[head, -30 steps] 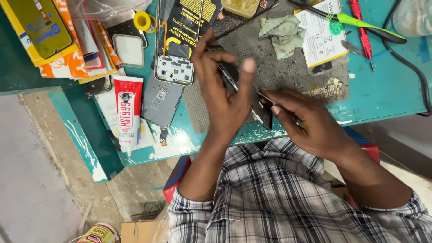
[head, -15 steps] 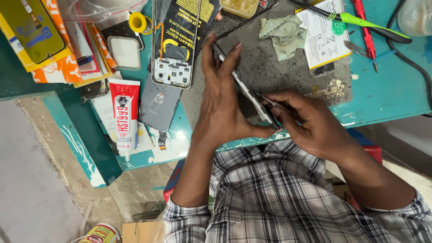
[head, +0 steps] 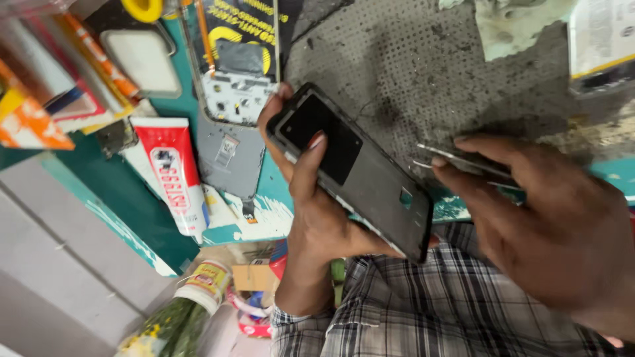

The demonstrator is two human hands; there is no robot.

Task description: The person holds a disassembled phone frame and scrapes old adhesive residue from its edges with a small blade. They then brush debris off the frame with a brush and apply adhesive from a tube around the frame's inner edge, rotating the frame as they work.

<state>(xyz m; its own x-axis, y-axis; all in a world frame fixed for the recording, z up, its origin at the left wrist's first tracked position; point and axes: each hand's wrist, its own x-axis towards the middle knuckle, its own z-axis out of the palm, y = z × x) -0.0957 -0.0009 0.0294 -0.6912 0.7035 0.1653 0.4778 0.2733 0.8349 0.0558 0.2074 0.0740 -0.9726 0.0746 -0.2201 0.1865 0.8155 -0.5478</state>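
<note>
My left hand [head: 314, 211] grips a dark phone frame [head: 354, 168], tilted, with its inner side facing up and my thumb lying across its black panel. My right hand [head: 542, 225] is to the right of it and pinches thin metal tweezers [head: 456, 158], whose tips point left toward the frame but stay apart from it. Both hands hover over the near edge of a grey perforated work mat [head: 430, 73] on a teal bench [head: 132, 198].
A red and white glue tube [head: 175, 175] lies left of my left hand. A grey phone back part [head: 231, 152] and a black and yellow packet [head: 241, 33] lie above it. Colourful boxes [head: 46, 92] crowd the far left. A jar [head: 185, 311] stands on the floor below.
The view has closed in on my hands. My left hand has turned the phone frame from edge-on to flat, its inner face showing. My right hand has drawn off to the right with the tweezers.
</note>
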